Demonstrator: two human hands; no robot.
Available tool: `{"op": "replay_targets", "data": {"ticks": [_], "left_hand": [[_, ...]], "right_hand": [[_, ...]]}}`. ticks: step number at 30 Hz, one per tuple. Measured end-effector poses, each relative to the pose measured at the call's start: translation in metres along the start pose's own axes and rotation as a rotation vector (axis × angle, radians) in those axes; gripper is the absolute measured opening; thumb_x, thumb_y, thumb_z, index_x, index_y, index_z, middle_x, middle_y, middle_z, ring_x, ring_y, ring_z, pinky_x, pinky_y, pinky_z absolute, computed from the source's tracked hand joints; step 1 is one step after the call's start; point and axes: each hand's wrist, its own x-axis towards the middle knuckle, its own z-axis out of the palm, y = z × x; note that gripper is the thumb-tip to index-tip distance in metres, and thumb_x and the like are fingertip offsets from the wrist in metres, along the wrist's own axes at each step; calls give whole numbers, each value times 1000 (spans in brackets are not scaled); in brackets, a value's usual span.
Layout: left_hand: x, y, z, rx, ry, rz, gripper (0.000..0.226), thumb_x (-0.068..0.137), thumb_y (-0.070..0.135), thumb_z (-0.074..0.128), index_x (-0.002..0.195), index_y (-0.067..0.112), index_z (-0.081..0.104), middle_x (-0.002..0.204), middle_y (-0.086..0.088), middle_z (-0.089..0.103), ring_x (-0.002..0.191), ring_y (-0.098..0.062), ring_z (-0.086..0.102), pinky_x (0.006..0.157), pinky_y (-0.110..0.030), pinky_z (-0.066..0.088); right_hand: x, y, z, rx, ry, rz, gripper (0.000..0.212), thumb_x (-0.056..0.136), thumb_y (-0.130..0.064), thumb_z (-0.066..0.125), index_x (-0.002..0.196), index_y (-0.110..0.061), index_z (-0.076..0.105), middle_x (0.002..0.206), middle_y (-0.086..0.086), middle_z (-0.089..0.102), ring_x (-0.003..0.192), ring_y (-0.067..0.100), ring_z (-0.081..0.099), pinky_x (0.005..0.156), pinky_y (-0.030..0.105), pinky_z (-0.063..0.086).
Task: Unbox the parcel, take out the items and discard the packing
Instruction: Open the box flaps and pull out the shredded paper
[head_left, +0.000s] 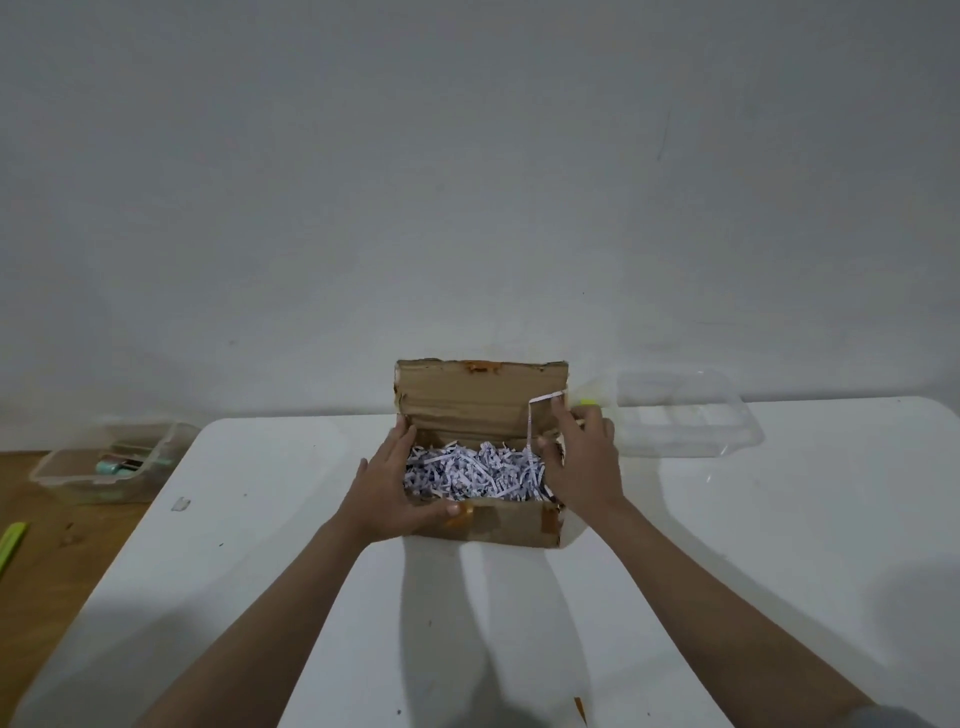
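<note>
An open brown cardboard box (498, 522) stands on the white table, its lid (478, 397) folded up at the back. White and purple shredded paper (470, 470) fills the inside, hiding anything beneath. My left hand (387, 491) grips the box's left end, thumb on the front wall. At the right end, my right hand (584, 460) pinches a single long paper strip (535, 410) that arches up from the filling. A yellow-green object (587, 401) shows just behind my right hand; what it is I cannot tell.
A clear plastic tray (685, 415) lies on the table (727, 571) behind and right of the box. Left of the table, on the wooden floor, is a clear tub (111, 462) with items inside. A green stick (11, 540) lies at the far left.
</note>
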Motion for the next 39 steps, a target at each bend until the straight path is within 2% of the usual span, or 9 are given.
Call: {"op": "replay_targets", "data": {"ticks": [5, 9, 12, 15, 18, 20, 25, 32, 39], "left_hand": [[11, -4, 2, 59, -2, 40, 134, 50, 91, 53, 151, 17, 4, 160, -1, 5, 144, -24, 19, 114, -48, 26], [10, 2, 2, 73, 37, -3, 137, 42, 97, 44, 150, 19, 12, 158, -1, 15, 138, -29, 23, 111, -47, 29], [10, 3, -3, 120, 53, -8, 132, 43, 98, 38, 148, 21, 20, 154, -2, 24, 134, -30, 29, 107, -50, 34], [7, 9, -8, 66, 172, 72, 106, 56, 86, 51, 138, 20, 40, 141, -5, 42, 123, -26, 41, 100, -40, 40], [7, 14, -9, -58, 334, 233, 63, 71, 66, 62, 111, 18, 60, 109, 1, 60, 101, -14, 53, 84, -27, 45], [12, 14, -8, -93, 282, 251, 52, 75, 60, 64, 105, 18, 62, 103, 6, 61, 95, -9, 57, 77, -27, 50], [28, 3, -1, -8, 85, 108, 59, 74, 59, 65, 118, 20, 59, 119, 0, 60, 106, -17, 58, 85, -30, 50], [45, 8, -1, 266, -228, -28, 77, 73, 57, 68, 136, 21, 41, 137, -10, 46, 120, -28, 50, 96, -40, 46], [46, 11, -7, 187, -349, -84, 82, 76, 60, 63, 144, 27, 31, 148, -10, 32, 133, -28, 37, 108, -36, 35]], "right_hand": [[7, -8, 2, 163, -38, -84, 42, 90, -19, 56, 127, 0, 51, 120, 17, 55, 110, 31, 49, 94, 46, 46], [8, -3, 5, 182, -257, 1, 66, 90, -46, 53, 141, -9, 33, 125, 10, 55, 114, 27, 50, 96, 45, 45], [10, 1, 4, 170, -271, -52, 63, 88, -52, 53, 135, -12, 39, 117, 5, 56, 104, 23, 52, 92, 43, 47], [8, 2, 0, 121, -150, -176, 59, 88, -40, 61, 134, -6, 45, 130, 11, 53, 122, 27, 47, 103, 30, 37], [3, -4, -3, 75, -114, -271, 56, 89, -36, 62, 134, -7, 47, 129, 10, 54, 121, 24, 49, 94, 16, 33], [0, -7, 0, 53, -196, -287, 56, 88, -35, 62, 135, -8, 47, 126, 9, 55, 117, 22, 51, 89, 19, 39], [5, -13, 7, -128, -403, -159, 54, 84, -43, 63, 128, -12, 52, 118, 9, 54, 113, 24, 51, 80, 35, 48], [32, -24, 5, -251, -674, -139, 71, 67, -55, 75, 122, -19, 50, 119, 4, 62, 109, 25, 59, 85, 36, 52], [39, -30, 4, -260, -764, -128, 71, 72, -53, 72, 130, -19, 49, 126, 3, 60, 113, 23, 57, 87, 28, 45]]}}
